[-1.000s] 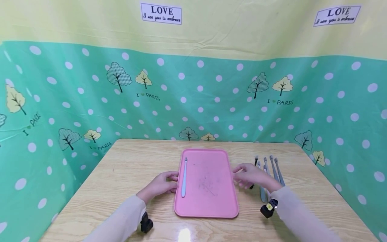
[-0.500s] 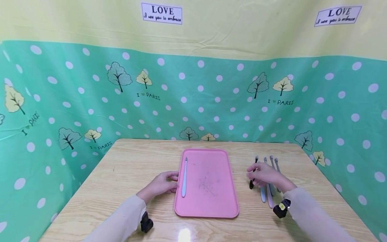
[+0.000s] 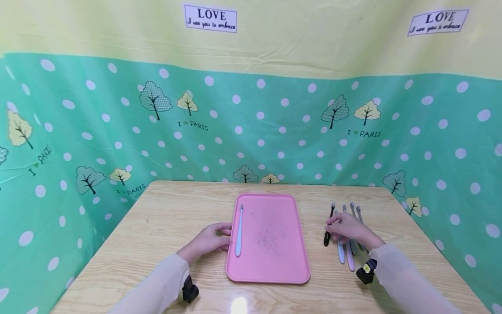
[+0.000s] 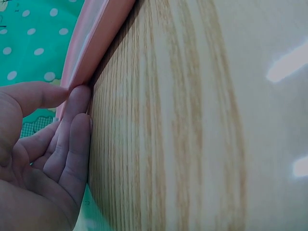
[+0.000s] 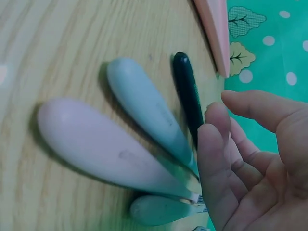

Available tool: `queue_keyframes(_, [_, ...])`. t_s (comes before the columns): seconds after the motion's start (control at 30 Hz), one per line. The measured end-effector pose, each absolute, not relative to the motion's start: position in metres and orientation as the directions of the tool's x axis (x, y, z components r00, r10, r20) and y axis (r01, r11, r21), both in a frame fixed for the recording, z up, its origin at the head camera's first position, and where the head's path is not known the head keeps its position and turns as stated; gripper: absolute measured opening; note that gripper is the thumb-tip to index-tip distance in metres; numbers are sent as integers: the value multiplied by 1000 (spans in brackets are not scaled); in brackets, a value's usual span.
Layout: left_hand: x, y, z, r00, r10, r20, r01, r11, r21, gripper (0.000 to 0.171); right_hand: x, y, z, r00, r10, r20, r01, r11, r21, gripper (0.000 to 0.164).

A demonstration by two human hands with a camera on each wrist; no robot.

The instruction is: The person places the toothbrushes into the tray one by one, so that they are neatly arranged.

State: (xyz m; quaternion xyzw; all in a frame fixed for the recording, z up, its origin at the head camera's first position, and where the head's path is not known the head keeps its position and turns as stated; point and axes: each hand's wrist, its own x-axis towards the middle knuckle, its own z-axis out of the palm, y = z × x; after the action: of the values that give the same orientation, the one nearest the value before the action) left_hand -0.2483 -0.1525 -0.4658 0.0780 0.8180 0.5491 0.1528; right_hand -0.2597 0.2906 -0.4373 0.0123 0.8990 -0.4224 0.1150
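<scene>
Green polka-dotted cloth point(image 3: 290, 131) hangs around a wood-grain worktop point(image 3: 176, 218). From the head view, a pink tray point(image 3: 270, 261) lies near the middle, one utensil with a pale-blue handle point(image 3: 239, 237) along its left side. Left hand point(image 3: 211, 237) meets the tray's left edge. Right hand point(image 3: 347, 226) is over a cluster of utensils to the tray's right, its fingers beside the black-handled utensil point(image 3: 327, 239) and hiding that one's middle. A light-blue handle point(image 3: 341, 254) and a lilac handle point(image 3: 350, 259) poke out below the palm; grey utensils point(image 3: 360, 214) lie further right. Because they lie so close together, a low palm could nudge the neighbours askew.

From the left wrist, thumb and fingertips come together on the tray's rim in a narrow pinch. Any tug or lift there could slide or tip the tray and set its loose utensil rolling.

From the right wrist, thumb and forefinger stand slightly apart with nothing visible between them; the black handle passes behind the fingers, and I cannot tell whether they touch it. Closing off-centre on so slim a handle could spin it away or catch the light-blue one. A greenish handle point(image 5: 161, 210) lies beside the lilac one.
</scene>
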Motion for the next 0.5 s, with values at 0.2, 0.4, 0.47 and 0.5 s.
queue_keyframes(0.2, [-247,-152,-465,-944,282,-169,-48,392,919,63,-262,292,-441,-976,-53,-210,125,652,-748,35])
queue_keyframes(0.4, [-247,-152,-465,-947,279,-159,-39,392,919,64,-264,290,-443,-981,-37,-190,114,683,-722,34])
queue_keyframes(0.47, [-247,-152,-465,-947,279,-158,-38,393,919,65,-264,289,-444,-981,-31,-191,117,691,-713,33])
queue_keyframes(0.5, [-247,-152,-466,-947,280,-157,-36,394,918,64,-264,289,-444,-981,-33,-191,115,696,-709,32])
